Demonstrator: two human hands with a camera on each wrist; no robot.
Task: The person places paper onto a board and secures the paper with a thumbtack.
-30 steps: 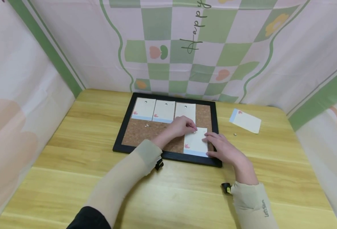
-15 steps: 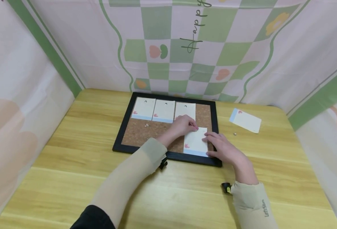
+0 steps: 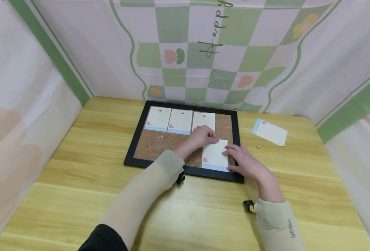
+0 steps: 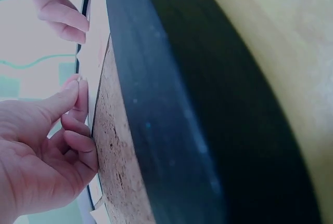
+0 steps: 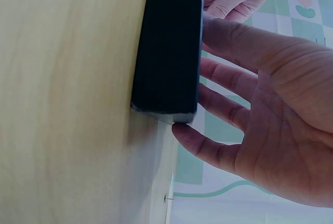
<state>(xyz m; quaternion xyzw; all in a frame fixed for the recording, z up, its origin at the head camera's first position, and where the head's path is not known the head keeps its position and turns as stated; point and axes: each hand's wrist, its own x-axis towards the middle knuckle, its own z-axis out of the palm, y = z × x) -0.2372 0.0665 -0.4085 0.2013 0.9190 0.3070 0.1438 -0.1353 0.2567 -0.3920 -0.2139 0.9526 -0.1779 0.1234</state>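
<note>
A black-framed cork board [image 3: 159, 148] lies on the table with three white cards along its far side, each with a silver thumbtack near its top. A fourth white card [image 3: 215, 153], with a pink mark and blue lower band, lies at the board's near right. At this card's top edge my left hand [image 3: 200, 136] pinches a small thumbtack [image 4: 79, 79] between thumb and index finger, mostly hidden by the fingertips. My right hand [image 3: 246, 162] rests over the right frame edge, its spread fingertips touching the card's right side. In the right wrist view those fingers [image 5: 223, 107] are extended.
To the right of the board a loose white card [image 3: 270, 132] lies on the wooden table [image 3: 203, 216], with a thumbtack [image 3: 258, 147] beside it. Small light-coloured bits [image 3: 161, 137] sit on the cork at the left. A patterned curtain [image 3: 203, 80] stands behind the board.
My left hand has shifted slightly to the right and away along the card's top edge, and the left forearm has followed. The right hand and the cards have stayed put.
</note>
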